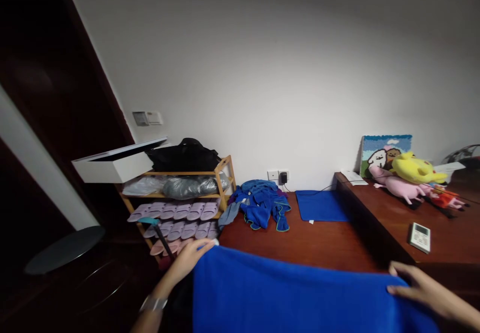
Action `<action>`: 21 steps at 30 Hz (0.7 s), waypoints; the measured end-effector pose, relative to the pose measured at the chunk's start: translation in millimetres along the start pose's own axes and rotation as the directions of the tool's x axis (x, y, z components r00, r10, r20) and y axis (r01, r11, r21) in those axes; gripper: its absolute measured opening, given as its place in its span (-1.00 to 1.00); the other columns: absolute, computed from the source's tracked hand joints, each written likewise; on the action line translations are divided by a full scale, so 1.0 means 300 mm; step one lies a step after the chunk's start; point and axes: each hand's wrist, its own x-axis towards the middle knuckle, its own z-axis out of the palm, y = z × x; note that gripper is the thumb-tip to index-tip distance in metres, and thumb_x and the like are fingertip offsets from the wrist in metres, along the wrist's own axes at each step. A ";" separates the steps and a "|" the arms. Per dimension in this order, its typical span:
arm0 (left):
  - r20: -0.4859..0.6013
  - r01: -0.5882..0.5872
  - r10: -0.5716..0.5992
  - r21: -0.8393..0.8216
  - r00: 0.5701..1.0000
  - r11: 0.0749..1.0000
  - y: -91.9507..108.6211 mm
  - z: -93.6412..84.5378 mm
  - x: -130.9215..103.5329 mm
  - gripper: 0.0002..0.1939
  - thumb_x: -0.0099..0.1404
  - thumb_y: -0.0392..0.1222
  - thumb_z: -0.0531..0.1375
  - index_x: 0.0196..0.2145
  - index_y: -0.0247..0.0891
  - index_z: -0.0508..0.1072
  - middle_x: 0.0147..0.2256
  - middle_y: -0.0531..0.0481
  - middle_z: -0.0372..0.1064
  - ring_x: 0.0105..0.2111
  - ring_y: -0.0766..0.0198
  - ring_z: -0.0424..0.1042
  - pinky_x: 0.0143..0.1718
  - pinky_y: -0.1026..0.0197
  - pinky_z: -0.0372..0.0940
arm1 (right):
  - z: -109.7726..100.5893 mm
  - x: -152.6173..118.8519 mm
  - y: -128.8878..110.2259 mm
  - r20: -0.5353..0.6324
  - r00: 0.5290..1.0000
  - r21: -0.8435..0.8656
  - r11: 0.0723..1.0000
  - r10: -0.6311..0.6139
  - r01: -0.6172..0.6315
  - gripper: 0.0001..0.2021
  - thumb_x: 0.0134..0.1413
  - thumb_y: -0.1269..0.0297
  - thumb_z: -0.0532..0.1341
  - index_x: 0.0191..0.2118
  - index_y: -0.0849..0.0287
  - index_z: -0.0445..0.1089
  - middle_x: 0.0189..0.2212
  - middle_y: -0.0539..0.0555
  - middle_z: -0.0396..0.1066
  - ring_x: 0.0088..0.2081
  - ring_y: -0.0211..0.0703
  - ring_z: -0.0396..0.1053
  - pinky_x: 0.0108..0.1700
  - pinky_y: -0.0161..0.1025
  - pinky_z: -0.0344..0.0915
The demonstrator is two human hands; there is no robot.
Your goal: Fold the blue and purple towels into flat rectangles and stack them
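Blue cloth (292,298) held spread before the desk (285,245), lower part cut off by the bottom edge of view, near part of desk hidden behind it. Pinched at upper left corner by left grip (193,258); white patch at fingertips too small to identify. Grasped near upper right corner by right grip (416,285), fingers partly hidden. Beyond, on desk: crumpled blue heap (262,205), separate pieces hard to make out; flat blue mat (320,206) near wall. At left, slipper rack (225,173), lowest row partly hidden and dim.
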 end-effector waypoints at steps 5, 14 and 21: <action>-0.177 -0.078 0.078 0.003 0.981 0.997 0.070 0.002 0.210 -0.42 0.19 0.36 0.16 -0.28 -0.23 0.62 -0.17 -0.12 0.66 -0.10 -0.02 0.58 0.01 0.08 0.42 | -0.142 0.306 -0.053 -0.092 0.980 -0.161 0.974 -0.178 0.162 -0.50 -0.21 -0.33 0.35 -0.45 0.04 0.42 -0.47 0.07 0.50 -0.40 0.00 0.42 -0.30 -0.13 0.33; -0.369 -0.142 0.181 0.131 0.912 0.981 -0.149 0.035 0.123 -0.50 0.31 0.31 0.12 -0.20 -0.15 0.59 -0.15 -0.05 0.64 -0.10 0.07 0.59 -0.02 0.13 0.45 | -0.137 0.297 0.136 -0.225 0.902 -0.317 0.903 -0.367 0.289 -0.61 0.05 -0.16 0.26 -0.22 0.05 0.56 -0.19 0.17 0.59 -0.13 0.09 0.51 0.00 -0.07 0.40; -0.117 -0.181 0.220 0.277 0.968 0.944 -0.514 0.419 -0.106 -0.66 0.44 0.01 0.01 -0.18 0.00 0.59 -0.16 0.09 0.65 -0.12 0.18 0.62 -0.03 0.17 0.50 | 0.311 0.206 0.598 -0.173 0.964 -0.363 0.923 -0.204 0.130 -0.64 0.00 0.01 0.12 -0.22 -0.01 0.59 -0.19 0.15 0.61 -0.16 0.11 0.57 -0.12 -0.07 0.49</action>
